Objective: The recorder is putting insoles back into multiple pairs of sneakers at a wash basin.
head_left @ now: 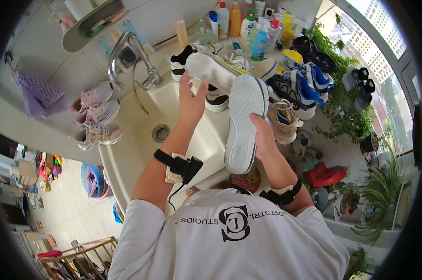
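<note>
My right hand (264,136) grips a white shoe (246,123) by its side, thumb along the edge. Its pale patterned sole faces me, and the upper is hidden behind it. My left hand (192,100) is raised above the sink, fingers and thumb apart. Close to its fingertips lies another white shoe (212,70), tipped so that its sole shows; whether they touch I cannot tell. Beneath that one sits a black and white shoe (216,99).
A cream sink (141,140) with a drain and a chrome faucet (129,58) lies left of my hands. Pale sneakers (96,112) stand on its left rim. Blue and white shoes (297,88) crowd the right, bottles (260,39) the back. Potted plants (383,186) line the window.
</note>
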Tool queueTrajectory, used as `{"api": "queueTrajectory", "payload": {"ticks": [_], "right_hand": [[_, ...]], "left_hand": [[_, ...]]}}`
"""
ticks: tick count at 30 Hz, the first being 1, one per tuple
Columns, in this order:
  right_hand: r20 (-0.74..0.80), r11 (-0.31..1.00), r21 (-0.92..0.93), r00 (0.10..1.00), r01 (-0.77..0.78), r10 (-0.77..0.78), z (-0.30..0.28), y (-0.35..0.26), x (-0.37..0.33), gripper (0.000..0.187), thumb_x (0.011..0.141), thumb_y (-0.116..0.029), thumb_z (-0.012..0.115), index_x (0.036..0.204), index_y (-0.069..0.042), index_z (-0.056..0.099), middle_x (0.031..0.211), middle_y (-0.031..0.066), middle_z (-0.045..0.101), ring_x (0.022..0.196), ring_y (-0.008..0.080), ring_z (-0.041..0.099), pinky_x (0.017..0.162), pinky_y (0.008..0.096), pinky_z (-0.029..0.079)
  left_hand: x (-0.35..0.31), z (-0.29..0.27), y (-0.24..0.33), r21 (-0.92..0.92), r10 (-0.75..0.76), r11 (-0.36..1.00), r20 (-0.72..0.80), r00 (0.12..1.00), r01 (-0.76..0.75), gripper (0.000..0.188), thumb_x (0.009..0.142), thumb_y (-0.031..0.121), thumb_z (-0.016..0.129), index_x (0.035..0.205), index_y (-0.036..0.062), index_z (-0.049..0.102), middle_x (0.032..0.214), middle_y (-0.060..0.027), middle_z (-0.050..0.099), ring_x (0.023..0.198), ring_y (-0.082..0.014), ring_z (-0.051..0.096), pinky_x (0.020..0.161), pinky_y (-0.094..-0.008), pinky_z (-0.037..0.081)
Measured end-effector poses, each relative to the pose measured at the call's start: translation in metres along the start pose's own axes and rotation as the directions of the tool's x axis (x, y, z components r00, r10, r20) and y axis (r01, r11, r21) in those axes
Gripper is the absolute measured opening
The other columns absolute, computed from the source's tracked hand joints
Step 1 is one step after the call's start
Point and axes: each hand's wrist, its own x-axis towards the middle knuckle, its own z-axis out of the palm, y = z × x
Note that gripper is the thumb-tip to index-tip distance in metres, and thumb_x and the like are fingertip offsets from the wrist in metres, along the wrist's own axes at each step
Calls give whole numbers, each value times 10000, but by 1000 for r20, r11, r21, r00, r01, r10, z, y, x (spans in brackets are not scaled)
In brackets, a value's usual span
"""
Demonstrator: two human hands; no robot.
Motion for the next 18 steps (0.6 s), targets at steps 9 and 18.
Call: {"api": "queueTrajectory", "payload": {"ticks": [9, 18], "right_hand": [[-37, 998, 27, 998, -53, 54, 42, 10, 17, 362, 846, -234, 494, 1109, 13, 485, 1027, 109, 571, 918, 210, 563, 811, 323, 438], [133, 995, -19, 986, -101, 103, 62, 40, 33, 415, 857, -249, 485, 1173, 17, 437, 1111, 108, 526, 997, 199, 517, 855, 318, 414]], "left_hand": [[-35, -47, -11, 102, -40, 994, 141, 989, 25, 450, 849, 302, 548, 1210, 53, 448, 1188, -160, 460, 1058, -272, 465, 838, -352, 397], [-68, -69, 17, -69, -199, 967, 406, 892, 247, 617, 802, 302, 619, 1262, -11, 351, 1087, -163, 538, 907, -214, 567, 802, -314, 445]]}}
